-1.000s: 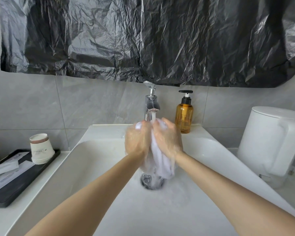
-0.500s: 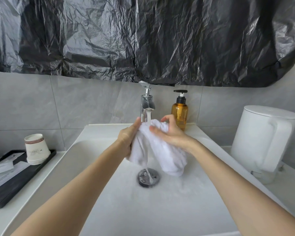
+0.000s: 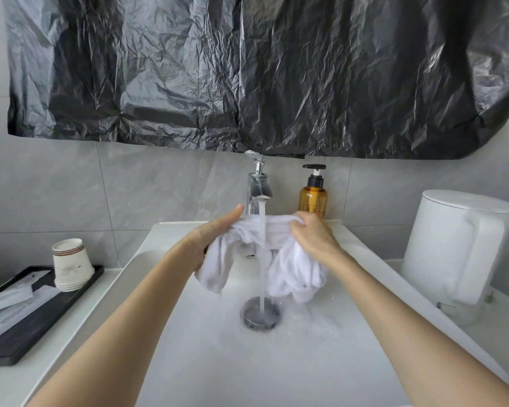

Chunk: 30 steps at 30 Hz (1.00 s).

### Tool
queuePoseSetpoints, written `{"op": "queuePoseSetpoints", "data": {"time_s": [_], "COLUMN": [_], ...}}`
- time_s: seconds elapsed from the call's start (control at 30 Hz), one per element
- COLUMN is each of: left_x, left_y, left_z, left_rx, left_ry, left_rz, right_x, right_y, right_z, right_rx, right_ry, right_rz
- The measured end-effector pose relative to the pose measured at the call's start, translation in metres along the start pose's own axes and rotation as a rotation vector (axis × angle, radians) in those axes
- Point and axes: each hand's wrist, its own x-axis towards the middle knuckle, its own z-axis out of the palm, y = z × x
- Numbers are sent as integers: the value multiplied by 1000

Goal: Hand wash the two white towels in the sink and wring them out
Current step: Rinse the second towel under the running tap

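1. The white towel [image 3: 279,257] hangs stretched between two hands above the sink [image 3: 218,365], with the running water crossing its middle.
2. The left grip [image 3: 210,240] clutches the end at 9 o'clock, and the right grip [image 3: 313,236] bunches the end at 3 o'clock.
3. The tap [image 3: 257,186] stands at 12 o'clock, the drain [image 3: 260,315] at 6 and the soap bottle [image 3: 312,196] at 1.
4. I'd call this rinsing. Wringing comes next and needs opposite twists over the drain. I see no second towel.

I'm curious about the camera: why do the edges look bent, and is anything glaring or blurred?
Head view: the wide-angle lens bows the sink rim and black plastic sheet; soft light glints off the sheet's creases; the towel looks sharp.
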Motion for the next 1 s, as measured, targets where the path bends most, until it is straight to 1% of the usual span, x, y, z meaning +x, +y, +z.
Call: {"op": "queuePoseSetpoints", "data": {"time_s": [0.03, 0.1, 0.17, 0.23, 0.33, 0.37, 0.47, 0.53, 0.6, 0.63, 0.7, 0.77, 0.87, 0.93, 1.0], "left_x": [0, 2, 2, 3, 0, 1, -1, -4, -8, -8, -6, -4, 4, 8, 12], "left_y": [0, -1, -3, -6, -8, -10, -14, -16, -16, -16, -20, -21, -23, -23, -23], "left_z": [2, 5, 8, 9, 14, 12, 6, 5, 11, 14, 19, 24, 28, 27, 24], "left_rx": [52, 129, 233, 397, 565, 558, 454, 441, 431, 372, 212, 122, 33, -70, -167], "left_ry": [17, 100, 146, 150, 72, 27, -114, -152, -123, -98, -32, 55, 194, 249, 257], "left_rz": [10, 26, 23, 20, 19, 15, 54, 109, 166, 163, 137, 87, 15, -6, -21], "right_x": [2, 3, 3, 3, 9, 10, 12, 11, 12, 13, 17, 17, 14, 11, 8], "right_y": [-1, -6, -9, -9, -6, -7, -7, -12, -12, -11, -7, -5, -4, -9, -16], "right_z": [-1, -5, -6, -1, 10, 11, 13, 12, 12, 13, 17, 23, 37, 41, 41], "right_rx": [126, 348, 496, 627, 823, 887, 1032, 1034, 988, 955, 920, 870, 691, 573, 469], "right_ry": [9, -2, -51, -125, -185, -208, -315, -329, -268, -234, -164, -89, 49, 54, 20], "right_rz": [71, 245, 405, 504, 544, 555, 478, 438, 446, 458, 492, 506, 439, 388, 345]}}
